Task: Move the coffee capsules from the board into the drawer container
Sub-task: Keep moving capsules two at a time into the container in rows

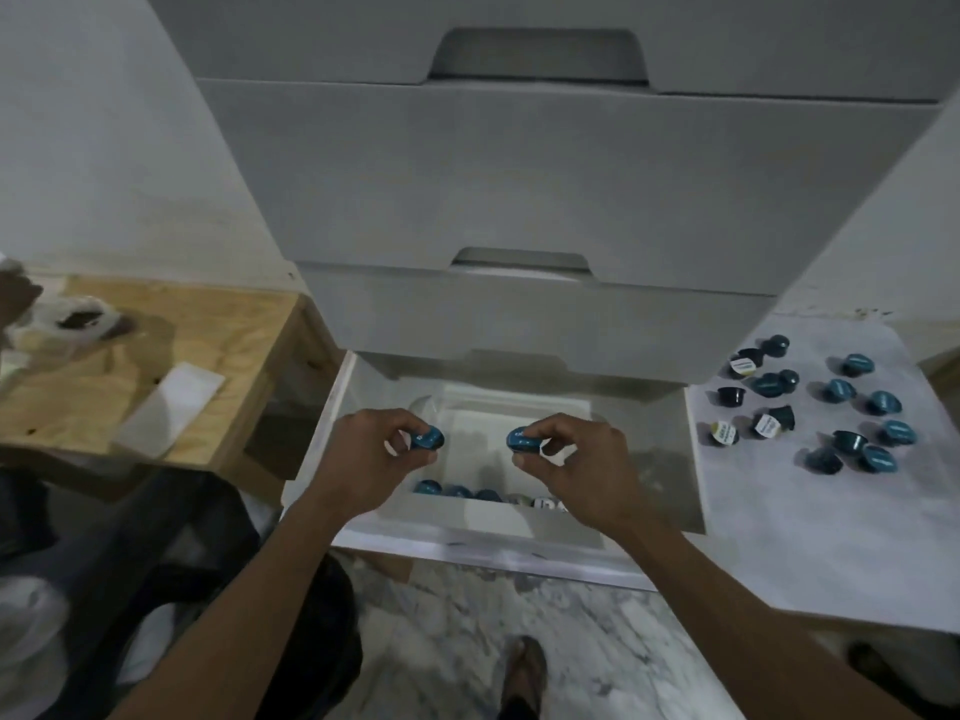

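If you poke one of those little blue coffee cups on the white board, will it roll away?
Probably a bit. The small blue round coffee capsules on the white marbled board have tapered sides, so one lying tilted would likely roll in a curve, not far. Ones sitting on their flat foil lids look steadier. They seem light and stiff: each hand pinches one with just fingertips.

Dim, flat indoor light, soft shadows, slight overall blur, wide-angle bending at edges, far-left corner smeared
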